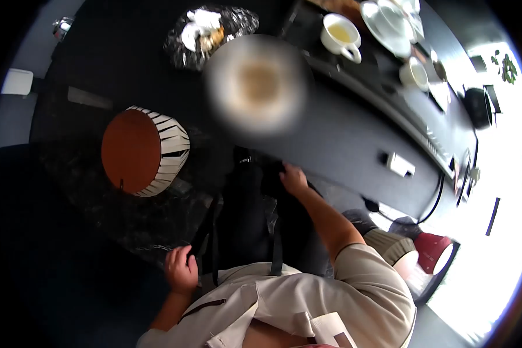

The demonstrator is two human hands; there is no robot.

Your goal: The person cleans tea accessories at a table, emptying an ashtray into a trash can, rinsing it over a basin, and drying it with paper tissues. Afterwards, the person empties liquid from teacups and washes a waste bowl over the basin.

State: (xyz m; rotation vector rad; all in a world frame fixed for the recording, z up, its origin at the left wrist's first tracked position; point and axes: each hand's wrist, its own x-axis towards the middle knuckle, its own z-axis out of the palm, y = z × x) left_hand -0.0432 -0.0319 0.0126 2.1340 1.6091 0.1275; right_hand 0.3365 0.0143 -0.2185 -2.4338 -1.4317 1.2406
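My left hand (181,269) hangs at my left side, beside a black strap over my dark legs. Its fingers are loosely bent with the thumb apart, and nothing shows in it. My right hand (294,178) reaches forward to the near edge of the dark desk (342,139), above my right knee. Its fingers curl against something black that I cannot make out. On the desk ahead lies a blurred pale round patch (258,84) with a brown middle. My black trousers (243,214) show between the two hands.
A stool (130,151) with a brown round top and pleated white side stands left. Crumpled foil (182,43) lies at the back. A white cup (339,37) of yellow liquid, stacked white dishes (383,26) and a small white box (400,165) stand right. A black cable (435,206) hangs there.
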